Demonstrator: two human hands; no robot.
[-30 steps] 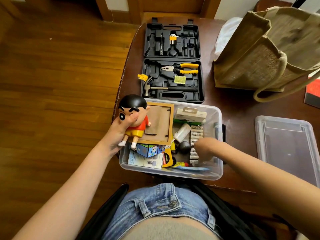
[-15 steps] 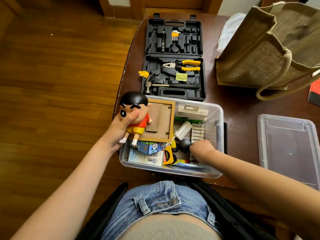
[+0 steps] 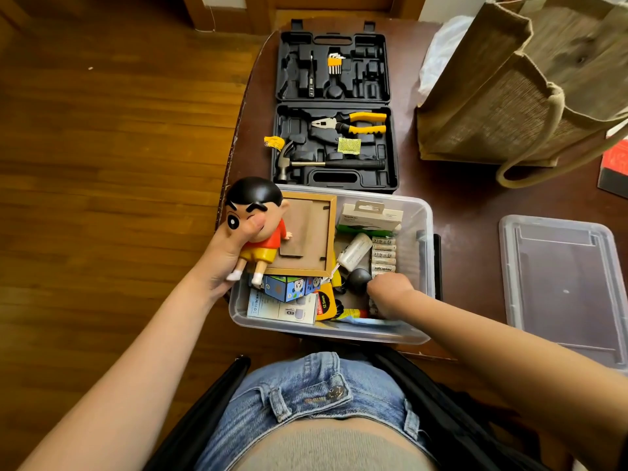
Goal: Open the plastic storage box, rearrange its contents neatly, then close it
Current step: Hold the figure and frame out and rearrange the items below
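Note:
The clear plastic storage box (image 3: 427,229) stands open at the table's near edge, its lid (image 3: 560,287) lying flat to the right. My left hand (image 3: 222,263) grips a cartoon boy figure (image 3: 263,241) in a red shirt over the box's left rim. Beneath the figure lies a wooden picture frame (image 3: 311,232), back side up. My right hand (image 3: 387,290) reaches down into the box's right half, between a black ball (image 3: 359,277) and a row of batteries (image 3: 384,254); its fingers are hidden. A white carton (image 3: 372,215), small boxes and a tape measure also lie inside.
An open black tool case (image 3: 334,113) with pliers and a hammer lies just behind the box. A jute bag (image 3: 516,90) stands at the back right, with a red book (image 3: 615,164) at the right edge. The table's left edge drops to a wooden floor.
My right hand has slid a little left inside the box, from the batteries toward the black ball. My left hand still holds the figure in the same place.

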